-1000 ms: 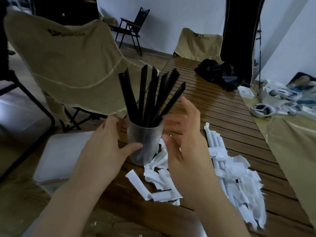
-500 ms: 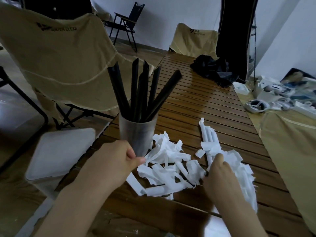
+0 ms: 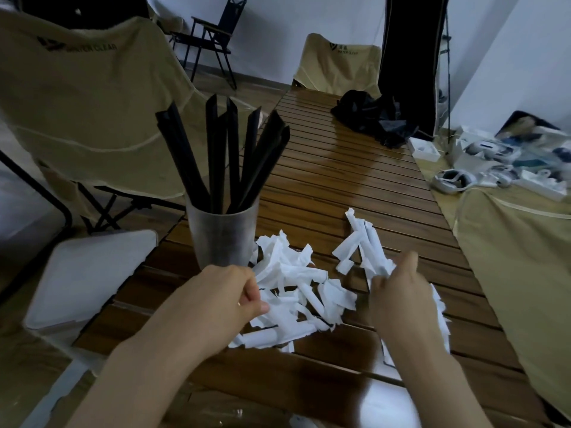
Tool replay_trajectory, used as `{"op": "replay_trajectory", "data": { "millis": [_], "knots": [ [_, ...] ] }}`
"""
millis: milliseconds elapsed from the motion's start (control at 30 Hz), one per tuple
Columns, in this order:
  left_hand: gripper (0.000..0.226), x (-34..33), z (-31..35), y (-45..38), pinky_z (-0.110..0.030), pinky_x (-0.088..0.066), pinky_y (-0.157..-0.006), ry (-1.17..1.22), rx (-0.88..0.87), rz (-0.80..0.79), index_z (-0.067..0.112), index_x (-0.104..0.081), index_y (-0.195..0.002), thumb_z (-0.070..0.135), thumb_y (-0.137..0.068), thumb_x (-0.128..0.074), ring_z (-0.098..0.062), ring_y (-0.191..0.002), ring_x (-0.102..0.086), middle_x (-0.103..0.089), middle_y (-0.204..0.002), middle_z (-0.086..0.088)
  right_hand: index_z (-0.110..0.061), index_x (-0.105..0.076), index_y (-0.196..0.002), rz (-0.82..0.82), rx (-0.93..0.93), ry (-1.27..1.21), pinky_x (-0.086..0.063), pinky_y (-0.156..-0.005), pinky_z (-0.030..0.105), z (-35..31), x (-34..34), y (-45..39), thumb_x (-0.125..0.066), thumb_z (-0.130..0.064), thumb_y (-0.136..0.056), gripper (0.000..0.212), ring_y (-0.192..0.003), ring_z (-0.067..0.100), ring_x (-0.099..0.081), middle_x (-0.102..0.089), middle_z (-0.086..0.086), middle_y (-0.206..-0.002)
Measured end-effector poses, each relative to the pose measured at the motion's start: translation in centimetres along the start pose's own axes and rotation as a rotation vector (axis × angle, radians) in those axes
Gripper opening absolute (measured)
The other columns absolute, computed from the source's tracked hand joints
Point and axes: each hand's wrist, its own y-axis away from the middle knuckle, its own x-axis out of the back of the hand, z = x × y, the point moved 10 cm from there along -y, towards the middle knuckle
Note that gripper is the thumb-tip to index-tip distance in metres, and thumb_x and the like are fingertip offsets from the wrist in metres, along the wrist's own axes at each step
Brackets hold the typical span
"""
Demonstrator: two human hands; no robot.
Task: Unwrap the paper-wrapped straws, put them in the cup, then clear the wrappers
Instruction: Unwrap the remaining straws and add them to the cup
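A frosted cup [image 3: 223, 237] stands near the left edge of the slatted wooden table [image 3: 333, 168], holding several black straws [image 3: 222, 156]. In front of it lies a heap of torn white paper wrappers [image 3: 296, 291], with a smaller bunch [image 3: 364, 242] to the right. My left hand [image 3: 221, 296] sits at the heap's left side, fingers curled round wrapper pieces. My right hand [image 3: 398, 295] grips the right-hand bunch of wrappers, thumb up.
Beige folding chairs stand at the left [image 3: 92, 97] and the far end [image 3: 338, 61]. A black cloth [image 3: 370, 117] lies far up the table. A white lidded box [image 3: 89, 273] sits left of the table. Headsets and white boxes [image 3: 482, 168] clutter the right.
Both hands have left the cup and dropped onto the wrappers. The left hand has moved right into the heap; the right hand has closed on the right bunch.
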Motion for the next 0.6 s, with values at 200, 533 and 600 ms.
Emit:
{"op": "replay_trajectory", "data": {
  "millis": [200,533,600],
  "knots": [
    [0.009,-0.1,1.2,-0.1,-0.020,-0.053,-0.071,-0.003,-0.067,0.018,0.036,-0.060,-0.095,0.044,-0.091,-0.058,-0.002,-0.077,-0.060,-0.062,-0.086,0.016,-0.006,-0.053,-0.089,0.444,0.165,-0.244,-0.025,-0.050,0.015,-1.1,6.5,0.1,-0.046,-0.006,-0.093,0.009,-0.062,0.026,-0.044,-0.054,0.012,-0.074],
    [0.007,1.2,2.7,0.0,-0.016,-0.053,-0.070,0.024,-0.158,0.105,0.040,-0.055,-0.099,0.041,-0.092,-0.055,0.000,-0.084,-0.062,-0.063,-0.096,0.020,-0.013,-0.054,-0.092,0.667,0.454,-0.650,-0.045,-0.057,0.030,-3.8,11.9,2.5,-0.060,-0.022,-0.093,0.010,-0.062,0.003,-0.051,-0.052,-0.019,-0.074],
    [0.008,1.4,3.0,0.0,-0.014,-0.052,-0.070,0.025,-0.182,0.115,0.041,-0.055,-0.100,0.041,-0.093,-0.055,0.002,-0.086,-0.061,-0.063,-0.099,0.021,-0.012,-0.051,-0.091,0.673,0.492,-0.683,-0.041,-0.052,0.028,-4.5,12.0,2.8,-0.057,-0.023,-0.095,0.013,-0.057,0.003,-0.049,-0.053,-0.022,-0.068]
  ]
}}
